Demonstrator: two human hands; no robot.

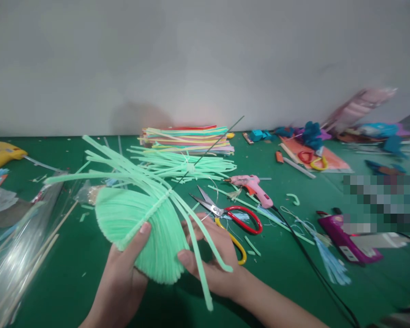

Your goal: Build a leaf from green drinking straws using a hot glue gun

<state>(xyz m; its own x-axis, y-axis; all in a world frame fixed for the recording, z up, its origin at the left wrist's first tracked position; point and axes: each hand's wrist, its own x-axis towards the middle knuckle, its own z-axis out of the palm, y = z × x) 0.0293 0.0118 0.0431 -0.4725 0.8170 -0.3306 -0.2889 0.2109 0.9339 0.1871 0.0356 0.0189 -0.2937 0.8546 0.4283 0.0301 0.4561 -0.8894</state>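
Raised over the table is a mint-green leaf shape (167, 246) made of pipe cleaners laid side by side, with a raised midrib and a thin dark stem wire (218, 142). My left hand (126, 273) grips it from below, thumb pressed on the midrib. Long loose pipe-cleaner ends (123, 157) fan out from its top, and a few hang down over my right hand (213, 257). That hand's thumb and curled fingers meet at the leaf's right edge; some fingertips are hidden. A thin pale wire loop shows just above it. Red-and-yellow-handled scissors (220, 211) lie beside my right hand.
Behind lie a mint pipe-cleaner bundle (190, 167) and a multicoloured stack (191, 136). A pink glue gun (254, 187) with a black cord sits right of centre, a yellow glue gun (7, 155) far left. Clear plastic sleeves (27, 237) cover the left side; a purple device (345, 239) lies right.
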